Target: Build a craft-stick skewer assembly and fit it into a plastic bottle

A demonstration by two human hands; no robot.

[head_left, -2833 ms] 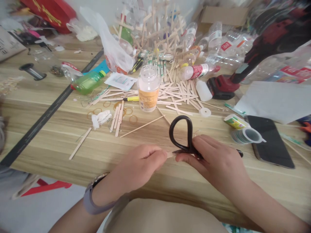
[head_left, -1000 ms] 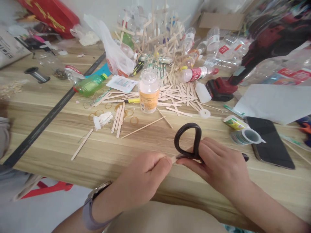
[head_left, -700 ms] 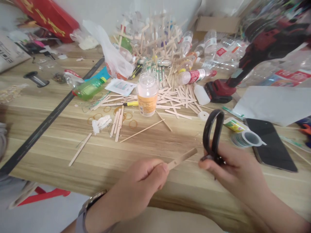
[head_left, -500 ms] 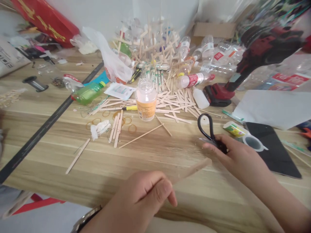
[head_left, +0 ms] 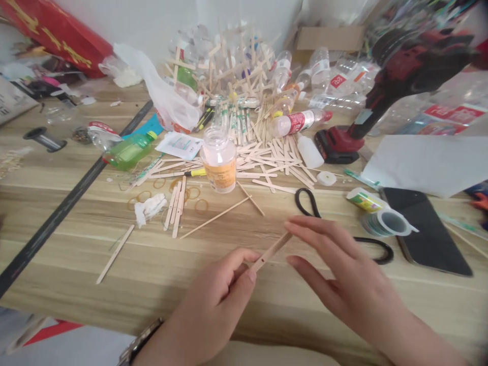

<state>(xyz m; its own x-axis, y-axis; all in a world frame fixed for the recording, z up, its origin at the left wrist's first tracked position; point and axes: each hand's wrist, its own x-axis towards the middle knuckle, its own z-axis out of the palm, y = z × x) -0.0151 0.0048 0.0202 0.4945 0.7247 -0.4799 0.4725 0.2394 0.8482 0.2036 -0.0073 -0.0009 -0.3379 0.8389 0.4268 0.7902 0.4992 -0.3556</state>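
Holding a stick (head_left: 272, 252) in the left hand (head_left: 224, 295), pinched between thumb and bent fingers, above the near part of the desk (head_left: 152, 284). Slanting it up and to the right, with a small dark spot showing near the grip. Wearing a watch (head_left: 141, 340) on the left wrist. Holding the right hand (head_left: 343, 269) open, with thumb and fingers well parted and with fingertips at the far end of the stick; cannot tell touching from just beside. Can see scissors (head_left: 315, 204) on the desk behind the right hand, partly hidden by it, with a black loop showing on either side.

To the right of the scissors, can see a roll (head_left: 366, 199) and a clear tub (head_left: 389, 222), beside a phone (head_left: 427, 229). Straight ahead, can see a jar (head_left: 219, 162) standing upright in front of a pile of sticks (head_left: 282, 157). Left of the jar and nearer, can see a small row of sticks (head_left: 175, 208), just beside a crumpled tissue (head_left: 150, 207) and some rubber bands (head_left: 201, 210).
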